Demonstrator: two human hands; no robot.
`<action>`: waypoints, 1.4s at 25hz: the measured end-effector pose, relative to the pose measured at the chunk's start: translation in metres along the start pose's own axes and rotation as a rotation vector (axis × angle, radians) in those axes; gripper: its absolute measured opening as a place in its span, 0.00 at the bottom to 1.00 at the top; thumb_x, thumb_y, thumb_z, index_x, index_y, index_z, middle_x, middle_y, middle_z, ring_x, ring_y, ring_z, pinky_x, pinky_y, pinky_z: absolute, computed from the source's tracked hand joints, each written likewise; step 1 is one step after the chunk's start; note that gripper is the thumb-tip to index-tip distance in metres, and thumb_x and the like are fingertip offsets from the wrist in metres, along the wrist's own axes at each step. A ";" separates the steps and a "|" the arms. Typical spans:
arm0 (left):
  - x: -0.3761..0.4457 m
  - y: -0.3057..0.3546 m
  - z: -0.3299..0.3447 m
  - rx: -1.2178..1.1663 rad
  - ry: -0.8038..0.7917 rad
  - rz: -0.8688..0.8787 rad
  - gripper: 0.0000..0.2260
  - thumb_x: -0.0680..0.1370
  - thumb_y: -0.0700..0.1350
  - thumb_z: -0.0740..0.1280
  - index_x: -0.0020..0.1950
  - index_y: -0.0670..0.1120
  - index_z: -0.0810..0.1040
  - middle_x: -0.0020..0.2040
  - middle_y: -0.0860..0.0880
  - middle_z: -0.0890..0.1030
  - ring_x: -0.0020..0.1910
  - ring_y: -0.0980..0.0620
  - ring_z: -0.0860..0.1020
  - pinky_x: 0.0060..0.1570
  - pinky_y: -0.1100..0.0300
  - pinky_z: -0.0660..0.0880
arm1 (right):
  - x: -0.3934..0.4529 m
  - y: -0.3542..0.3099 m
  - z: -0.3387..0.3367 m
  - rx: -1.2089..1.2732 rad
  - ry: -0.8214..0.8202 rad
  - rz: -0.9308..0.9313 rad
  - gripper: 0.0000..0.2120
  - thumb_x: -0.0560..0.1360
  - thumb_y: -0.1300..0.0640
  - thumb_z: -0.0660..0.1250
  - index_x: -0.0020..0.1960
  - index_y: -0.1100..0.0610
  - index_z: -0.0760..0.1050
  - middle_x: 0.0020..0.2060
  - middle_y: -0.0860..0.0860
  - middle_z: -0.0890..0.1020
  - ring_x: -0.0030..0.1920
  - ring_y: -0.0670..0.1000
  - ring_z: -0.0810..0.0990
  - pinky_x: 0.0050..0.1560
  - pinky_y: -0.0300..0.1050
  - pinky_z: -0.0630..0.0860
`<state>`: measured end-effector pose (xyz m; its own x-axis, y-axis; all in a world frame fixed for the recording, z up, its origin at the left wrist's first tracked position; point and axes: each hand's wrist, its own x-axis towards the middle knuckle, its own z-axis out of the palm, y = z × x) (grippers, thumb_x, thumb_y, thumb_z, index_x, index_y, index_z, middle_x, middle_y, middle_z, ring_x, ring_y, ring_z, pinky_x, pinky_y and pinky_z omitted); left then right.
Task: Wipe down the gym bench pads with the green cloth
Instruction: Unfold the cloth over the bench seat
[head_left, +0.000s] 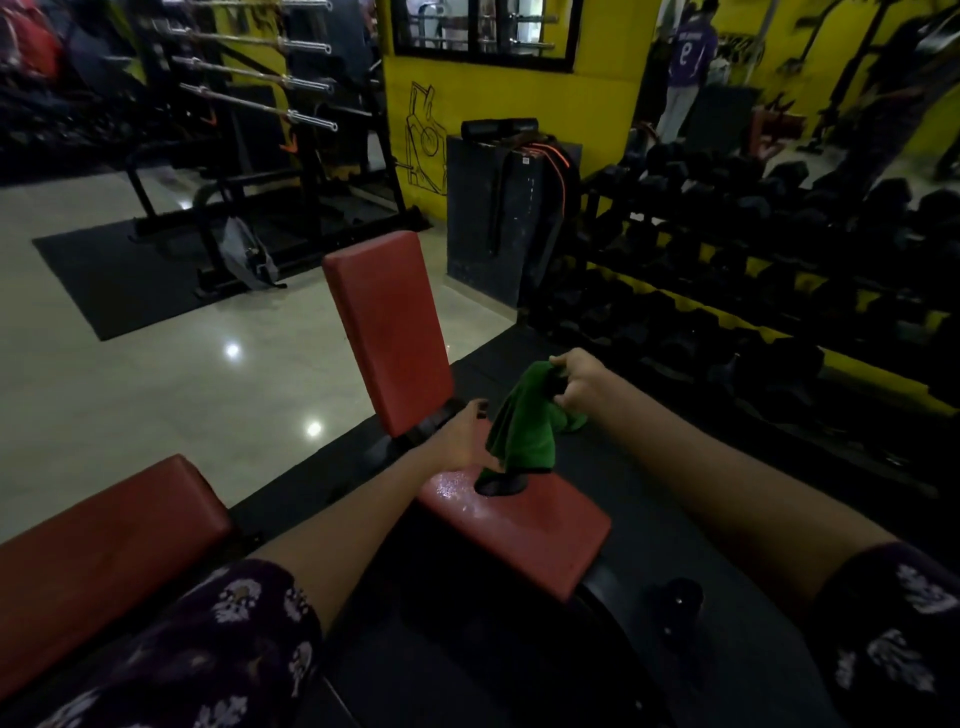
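A red bench has a raised back pad (389, 327) and a flat seat pad (524, 525) with wet shine on its near-left part. My right hand (579, 379) pinches the top of the green cloth (522, 423), which hangs down and touches the far end of the seat pad. My left hand (462, 434) rests with fingers spread on the far left corner of the seat pad, by the hinge below the back pad. It holds nothing.
A second red bench pad (104, 551) lies at lower left. A dumbbell rack (753, 270) runs along the right. A barbell rack (260, 104) and a black floor mat (130, 275) are at the back left. A person (685, 67) stands far off.
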<state>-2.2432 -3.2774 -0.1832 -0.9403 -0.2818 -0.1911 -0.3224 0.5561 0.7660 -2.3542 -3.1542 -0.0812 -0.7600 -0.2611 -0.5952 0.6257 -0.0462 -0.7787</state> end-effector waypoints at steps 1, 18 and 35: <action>0.004 0.003 0.003 0.023 0.021 0.003 0.55 0.58 0.54 0.81 0.75 0.43 0.52 0.72 0.45 0.66 0.70 0.47 0.66 0.69 0.50 0.65 | 0.004 -0.007 0.004 0.049 -0.006 0.000 0.04 0.78 0.67 0.60 0.51 0.65 0.71 0.55 0.57 0.69 0.52 0.56 0.73 0.56 0.48 0.71; 0.042 0.102 -0.031 -0.416 0.210 0.104 0.24 0.72 0.32 0.70 0.66 0.44 0.69 0.56 0.42 0.77 0.56 0.47 0.76 0.59 0.53 0.74 | 0.032 0.011 -0.040 -0.890 -0.141 -0.939 0.18 0.69 0.67 0.69 0.59 0.62 0.75 0.49 0.58 0.81 0.50 0.56 0.80 0.49 0.47 0.75; 0.028 0.095 -0.057 -0.179 0.178 0.010 0.05 0.78 0.36 0.61 0.47 0.45 0.67 0.40 0.50 0.70 0.34 0.55 0.68 0.28 0.68 0.65 | 0.016 -0.031 -0.046 -0.323 -0.065 -0.279 0.06 0.77 0.67 0.62 0.53 0.62 0.70 0.43 0.57 0.75 0.40 0.52 0.75 0.35 0.44 0.73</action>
<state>-2.2939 -3.2771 -0.0811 -0.9042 -0.4189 -0.0837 -0.2732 0.4166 0.8671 -2.3939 -3.1127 -0.0762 -0.8733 -0.3416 -0.3473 0.3027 0.1779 -0.9363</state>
